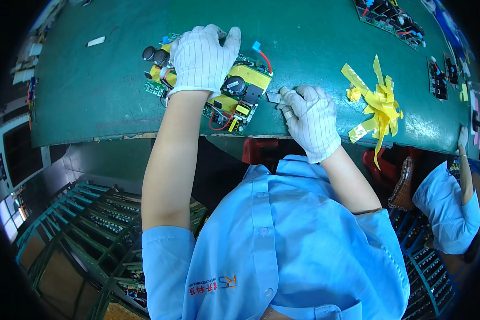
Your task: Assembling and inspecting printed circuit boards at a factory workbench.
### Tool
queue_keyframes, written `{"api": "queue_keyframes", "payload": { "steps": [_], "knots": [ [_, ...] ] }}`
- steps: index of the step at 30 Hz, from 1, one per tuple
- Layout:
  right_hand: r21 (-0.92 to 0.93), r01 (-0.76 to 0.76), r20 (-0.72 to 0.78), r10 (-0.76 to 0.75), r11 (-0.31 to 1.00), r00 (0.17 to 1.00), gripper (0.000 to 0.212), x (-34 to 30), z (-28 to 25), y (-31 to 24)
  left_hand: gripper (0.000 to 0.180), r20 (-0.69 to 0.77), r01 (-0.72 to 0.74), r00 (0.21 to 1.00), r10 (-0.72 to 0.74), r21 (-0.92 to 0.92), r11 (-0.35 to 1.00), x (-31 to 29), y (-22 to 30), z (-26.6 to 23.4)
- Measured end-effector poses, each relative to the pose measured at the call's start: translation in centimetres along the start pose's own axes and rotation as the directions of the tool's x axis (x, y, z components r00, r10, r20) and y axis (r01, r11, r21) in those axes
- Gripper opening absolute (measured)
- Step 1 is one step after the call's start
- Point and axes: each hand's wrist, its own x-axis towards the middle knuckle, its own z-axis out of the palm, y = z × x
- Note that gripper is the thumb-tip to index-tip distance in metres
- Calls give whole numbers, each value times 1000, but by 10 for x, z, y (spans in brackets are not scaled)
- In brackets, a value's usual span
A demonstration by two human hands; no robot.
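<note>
Across green tabletop (101, 80), near its front edge, circuit board (257, 80) is lying, long axis slanting from far left to near right. Yellow tape strips (383, 106) are sprawling to its right, past right hand (310, 117). Gloved left hand (202, 61), nearer one, is resting over board's left-middle part; fingertips out of my sight, can't tell if gripping. Right hand, gloved too, is pinching small flat metallic piece (273, 97), pointing it left, board's right end just beside; whether touching, can't tell from where I'm standing.
</note>
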Motion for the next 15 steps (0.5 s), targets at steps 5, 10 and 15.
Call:
{"api": "queue_keyframes", "payload": {
  "steps": [5,10,15],
  "knots": [
    [2,-1,35,1,1000,999,24,1,-1,-1,59,28,6,1000,-7,28,1000,-2,2,-1],
    [13,-43,22,43,999,999,22,2,1,-3,52,-1,-5,1000,5,-15,1000,-2,0,3],
    [8,-26,-1,26,1000,1000,21,2,1,-2,53,-11,1,1000,-1,14,1000,0,1,3]
  ]
}}
